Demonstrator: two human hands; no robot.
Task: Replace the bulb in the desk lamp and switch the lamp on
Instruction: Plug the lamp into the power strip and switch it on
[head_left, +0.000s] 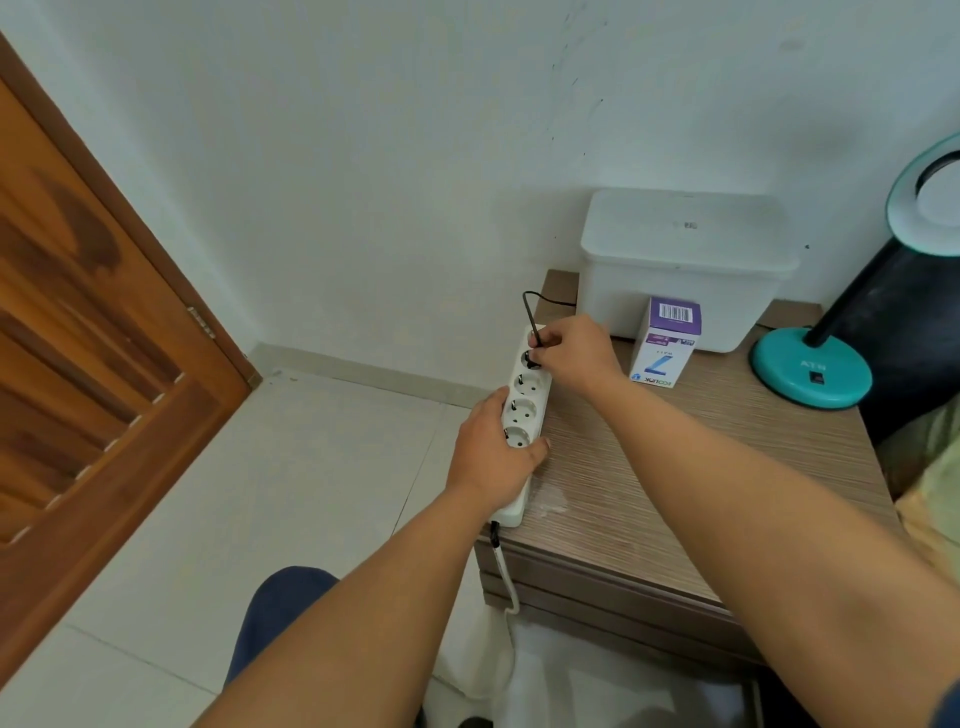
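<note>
A white power strip (523, 410) lies along the left edge of the wooden bedside table (675, 483). My left hand (493, 457) grips the strip's near half and holds it down. My right hand (576, 353) pinches a black plug (531, 358) at the strip's far socket; its black cord (540, 304) loops back toward the wall. The teal desk lamp stands at the right, with its round base (810, 371) on the table and its ringed head (930, 197) cut by the frame edge. A purple and white bulb box (667, 343) stands upright between hand and lamp.
A white lidded plastic bin (685, 260) sits against the wall behind the bulb box. The strip's white cable (506, 577) hangs off the table front. A wooden door (93, 374) is at the left and white floor tiles (311, 493) below. My knee (280, 613) shows at the bottom.
</note>
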